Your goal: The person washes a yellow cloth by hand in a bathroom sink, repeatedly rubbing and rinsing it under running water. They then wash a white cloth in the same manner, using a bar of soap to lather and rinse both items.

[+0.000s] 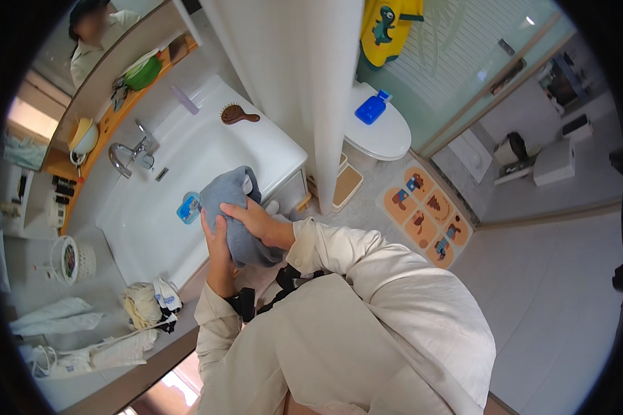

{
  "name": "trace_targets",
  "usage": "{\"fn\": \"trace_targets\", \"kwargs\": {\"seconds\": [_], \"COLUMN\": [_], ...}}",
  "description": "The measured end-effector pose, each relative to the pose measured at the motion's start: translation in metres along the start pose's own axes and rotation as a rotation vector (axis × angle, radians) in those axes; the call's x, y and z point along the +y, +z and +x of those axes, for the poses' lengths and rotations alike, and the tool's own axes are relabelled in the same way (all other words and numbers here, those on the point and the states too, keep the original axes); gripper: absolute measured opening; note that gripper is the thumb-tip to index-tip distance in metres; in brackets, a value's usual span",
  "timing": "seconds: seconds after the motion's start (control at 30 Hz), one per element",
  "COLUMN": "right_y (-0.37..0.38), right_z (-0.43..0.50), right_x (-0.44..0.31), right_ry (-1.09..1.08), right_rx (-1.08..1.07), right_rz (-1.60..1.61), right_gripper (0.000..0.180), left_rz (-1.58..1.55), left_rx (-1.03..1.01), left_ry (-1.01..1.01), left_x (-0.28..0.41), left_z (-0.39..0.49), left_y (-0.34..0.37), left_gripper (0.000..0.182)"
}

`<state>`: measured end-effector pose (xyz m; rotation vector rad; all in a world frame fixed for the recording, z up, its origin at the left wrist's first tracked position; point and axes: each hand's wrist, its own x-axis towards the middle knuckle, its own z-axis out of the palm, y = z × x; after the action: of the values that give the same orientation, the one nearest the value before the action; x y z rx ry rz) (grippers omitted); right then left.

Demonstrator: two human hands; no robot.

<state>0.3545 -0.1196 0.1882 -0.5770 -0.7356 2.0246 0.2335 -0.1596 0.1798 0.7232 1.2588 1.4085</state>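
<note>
A grey-blue towel [229, 194], bunched into a thick bundle, is held over the front edge of the white washbasin [150, 228]. My left hand [218, 246] grips its near left side, thumb pointing up. From the right, my right hand [258, 222] presses onto the bundle with the thumb laid across the cloth. A small pale piece shows in a fold near the top; I cannot tell what it is. Just left of the towel, a blue packet or dish [188, 207] lies in the basin.
A chrome faucet [132, 150] rises at the basin's back. On the right rim lies a wooden hairbrush [238, 114]. A blue bottle-shaped object [372, 108] rests on the toilet lid [397, 137]. Cloths [145, 306] hang at lower left. A patterned mat [427, 212] covers some floor.
</note>
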Motion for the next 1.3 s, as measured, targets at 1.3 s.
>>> {"fn": "trace_targets", "kwargs": {"seconds": [1.3], "right_y": [-0.342], "right_z": [-0.308], "right_x": [-0.075], "right_ry": [0.359], "right_rx": [0.912], "right_rz": [-1.216], "right_gripper": [0.039], "left_rz": [1.155], "left_rx": [-0.386], "left_ry": [0.858], "left_x": [-0.047], "left_z": [0.009], "left_y": [0.105], "left_gripper": [0.030]}}
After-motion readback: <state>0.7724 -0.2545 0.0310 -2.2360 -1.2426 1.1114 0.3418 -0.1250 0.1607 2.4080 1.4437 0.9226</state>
